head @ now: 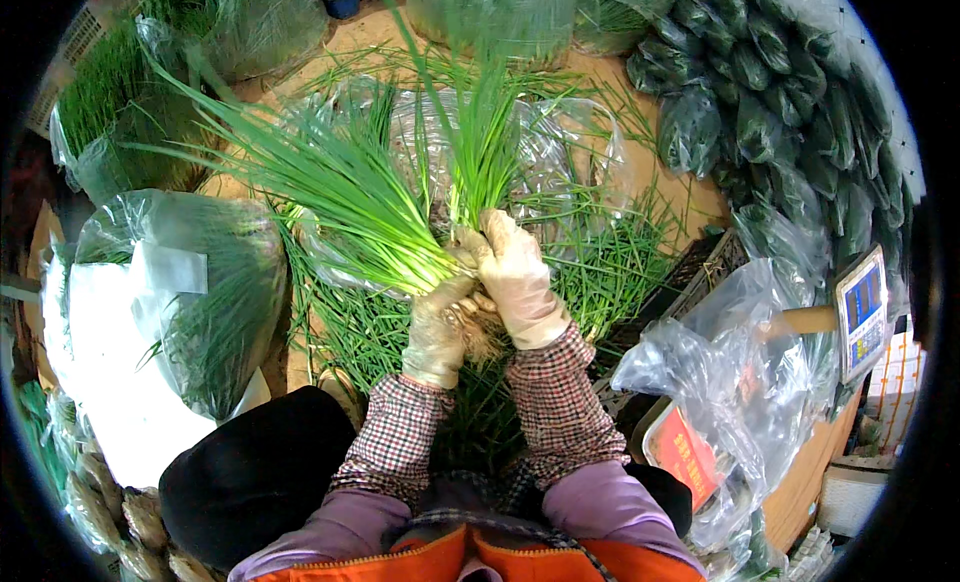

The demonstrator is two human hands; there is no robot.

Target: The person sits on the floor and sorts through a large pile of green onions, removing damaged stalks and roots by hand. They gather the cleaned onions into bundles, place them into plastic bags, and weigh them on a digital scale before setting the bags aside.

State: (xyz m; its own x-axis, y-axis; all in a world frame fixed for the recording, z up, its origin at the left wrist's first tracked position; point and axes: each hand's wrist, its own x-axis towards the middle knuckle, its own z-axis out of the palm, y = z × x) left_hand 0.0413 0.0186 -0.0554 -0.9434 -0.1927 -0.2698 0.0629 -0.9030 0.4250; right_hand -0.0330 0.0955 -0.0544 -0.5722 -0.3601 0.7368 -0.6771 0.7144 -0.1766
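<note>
My left hand (pixel 439 331), in a pale thin glove, is closed around the lower stems of a fanned bunch of green chives or thin scallions (pixel 367 214), whose leaves spread to the upper left. Against it, my right hand (pixel 517 274), gloved alike, grips the base of a second bunch (pixel 484 147) that points away from me. Brown roots (pixel 484 331) hang between the two hands. Beneath them lie loose green stalks (pixel 607 282) and a crumpled clear plastic sheet (pixel 435 124).
Bagged greens (pixel 225 304) stand at the left beside a white sheet (pixel 105 357). Many filled bags (pixel 772 109) are piled at the upper right. A black crate (pixel 697 274), clear plastic bags (pixel 720 372) and a scale with a display (pixel 862 312) are at the right.
</note>
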